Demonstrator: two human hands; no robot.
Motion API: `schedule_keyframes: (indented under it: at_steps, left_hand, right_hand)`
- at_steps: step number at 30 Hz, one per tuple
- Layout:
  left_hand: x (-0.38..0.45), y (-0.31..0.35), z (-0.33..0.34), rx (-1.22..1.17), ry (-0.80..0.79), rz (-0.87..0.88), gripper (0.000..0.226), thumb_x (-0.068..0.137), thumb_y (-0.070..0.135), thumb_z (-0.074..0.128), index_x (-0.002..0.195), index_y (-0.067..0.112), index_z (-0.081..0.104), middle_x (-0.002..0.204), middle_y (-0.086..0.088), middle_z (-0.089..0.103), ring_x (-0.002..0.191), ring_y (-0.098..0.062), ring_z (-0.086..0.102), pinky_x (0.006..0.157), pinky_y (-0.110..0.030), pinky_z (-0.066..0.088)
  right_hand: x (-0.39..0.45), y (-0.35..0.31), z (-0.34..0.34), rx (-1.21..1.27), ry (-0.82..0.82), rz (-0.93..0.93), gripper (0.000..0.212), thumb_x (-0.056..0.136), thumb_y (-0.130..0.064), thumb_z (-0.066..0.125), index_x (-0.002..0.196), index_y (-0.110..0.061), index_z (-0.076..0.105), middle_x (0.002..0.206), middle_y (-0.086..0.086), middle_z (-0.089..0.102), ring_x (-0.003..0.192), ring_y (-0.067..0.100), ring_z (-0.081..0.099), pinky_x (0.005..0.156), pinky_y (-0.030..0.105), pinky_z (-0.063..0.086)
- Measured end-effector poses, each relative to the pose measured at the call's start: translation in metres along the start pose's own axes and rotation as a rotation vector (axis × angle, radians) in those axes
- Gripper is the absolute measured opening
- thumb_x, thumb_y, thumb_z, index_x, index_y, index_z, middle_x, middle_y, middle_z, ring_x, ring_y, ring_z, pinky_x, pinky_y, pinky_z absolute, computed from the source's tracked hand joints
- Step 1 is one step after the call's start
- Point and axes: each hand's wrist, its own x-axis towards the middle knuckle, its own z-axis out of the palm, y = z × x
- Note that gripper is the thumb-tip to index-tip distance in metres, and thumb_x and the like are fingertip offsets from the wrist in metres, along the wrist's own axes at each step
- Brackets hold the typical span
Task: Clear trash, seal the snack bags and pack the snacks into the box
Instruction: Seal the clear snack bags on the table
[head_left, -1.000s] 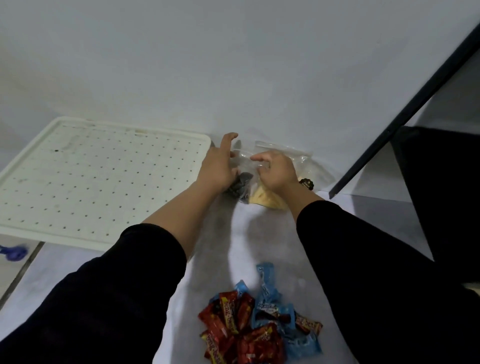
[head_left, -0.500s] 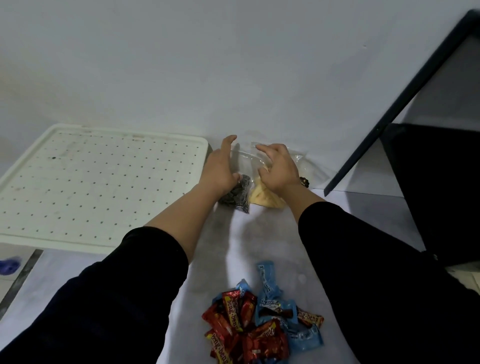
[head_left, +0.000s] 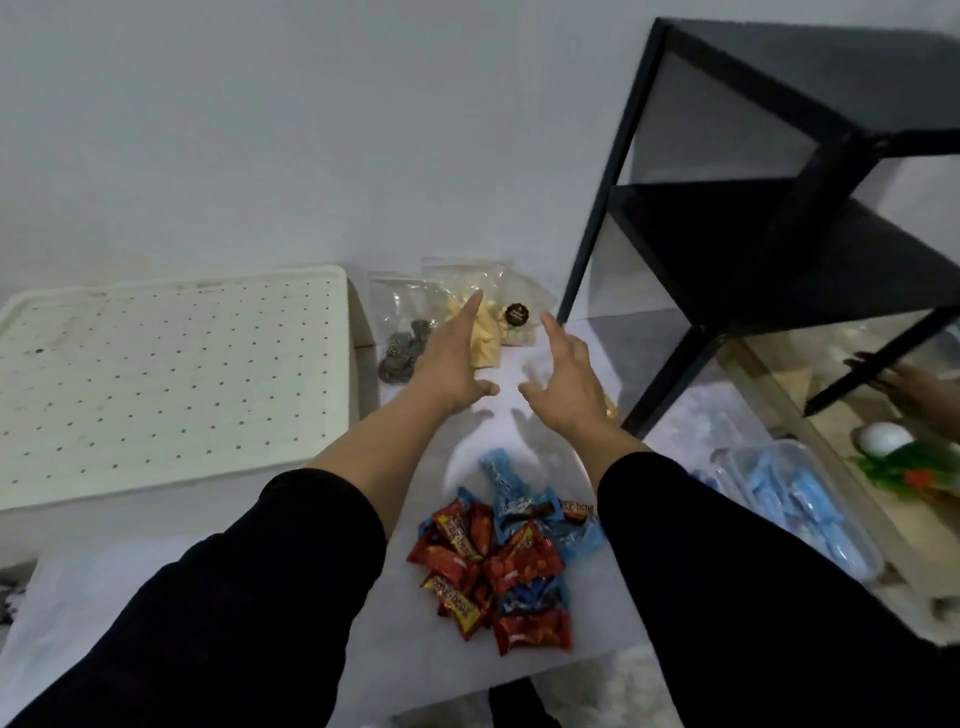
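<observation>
L hand (head_left: 451, 371): held over the table (head_left: 291, 597), fingers spread apart, palm turned inward, holding nothing; index tip overlaps the yellow snack bag in view.
R hand (head_left: 569, 382): beside the L hand, a gap between them, fingers apart & slightly curled, empty; shadows of both hands fall on the white surface below.
Sleeves: both forearms in black sleeves, pushed up partway.
Snack bags: 3 clear bags standing at the far edge of the table against the wall (head_left: 260, 130). Bag w/ dark swirled pieces (head_left: 402, 332) is leftmost, just beside the tray. Yellow snack bag (head_left: 485, 338) in the middle. Bag w/ round dark label (head_left: 519, 325) on the right, pastel bits at its bottom, near the rack leg. Whether their tops are sealed: can't tell.
Candy pile (head_left: 498, 566): red & blue wrapped candies heaped near the front edge of the table, between the two forearms; one blue wrapper sticks out toward the hands.
White tray (head_left: 171, 379): perforated, cream-coloured, covers the L side of the table, dotted w/ small holes.
Black rack (head_left: 769, 223): metal frame shelf at the far R corner, its legs on the table.
Clear box (head_left: 810, 514): plastic container by the R edge, blue-wrapped snacks inside, no lid on it.
Beyond R edge: a wooden surface w/ a white egg-like thing (head_left: 883, 437) & some green-orange item, blurred.
</observation>
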Motion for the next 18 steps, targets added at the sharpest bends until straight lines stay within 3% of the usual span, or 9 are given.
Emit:
schedule_keyframes:
  at_steps: [4,8,12,14,16,18]
  left_hand:
    - [-0.007,0.013,0.034,0.019,-0.096,0.086,0.129,0.063,0.027,0.087,0.150,0.034,-0.007,0.155,-0.003,0.025,0.141,-0.026,0.026,0.110,-0.044,0.032]
    - [0.002,0.019,0.064,0.016,-0.130,0.087,0.129,0.063,0.030,0.087,0.149,0.036,-0.009,0.156,0.000,0.022,0.141,-0.024,0.025,0.110,-0.047,0.033]
    - [0.024,0.024,0.088,0.018,-0.177,0.063,0.133,0.062,0.027,0.088,0.151,0.024,-0.010,0.153,-0.006,0.029,0.137,-0.028,0.031,0.107,-0.048,0.036]
    - [0.037,0.019,0.099,0.013,-0.171,0.079,0.139,0.056,0.029,0.089,0.150,0.022,-0.013,0.148,-0.011,0.037,0.133,-0.031,0.039,0.102,-0.050,0.040]
    - [0.052,0.009,0.112,0.007,-0.161,0.041,0.139,0.055,0.026,0.089,0.150,0.023,-0.013,0.143,-0.015,0.043,0.129,-0.033,0.043,0.101,-0.050,0.042]
    - [0.062,0.002,0.119,0.011,-0.150,-0.018,0.134,0.060,0.025,0.088,0.150,0.028,-0.012,0.137,-0.017,0.047,0.124,-0.034,0.046,0.100,-0.048,0.042]
  right_hand:
    - [-0.021,0.024,-0.009,0.019,0.049,0.080,0.091,0.084,-0.021,0.065,0.149,-0.042,0.004,0.145,0.003,0.029,0.115,0.024,0.052,0.090,0.033,0.044]
    - [-0.019,0.044,-0.013,0.044,0.062,0.138,0.091,0.085,-0.019,0.066,0.150,-0.038,0.006,0.142,0.007,0.032,0.121,0.026,0.049,0.090,0.030,0.040]
    - [0.006,0.064,-0.004,0.160,0.064,0.215,0.090,0.084,-0.016,0.067,0.148,-0.041,0.009,0.142,0.008,0.033,0.125,0.027,0.045,0.096,0.033,0.041]
    - [0.022,0.073,0.004,0.198,0.074,0.219,0.086,0.085,-0.017,0.065,0.148,-0.042,0.011,0.139,0.009,0.036,0.116,0.025,0.048,0.087,0.031,0.045]
    - [0.041,0.081,0.012,0.169,0.080,0.205,0.079,0.089,-0.020,0.060,0.148,-0.040,0.012,0.137,0.009,0.039,0.105,0.022,0.049,0.079,0.025,0.039]
    - [0.056,0.087,0.018,0.124,0.043,0.214,0.078,0.090,-0.022,0.059,0.148,-0.041,0.011,0.139,0.008,0.037,0.112,0.024,0.049,0.082,0.026,0.039]
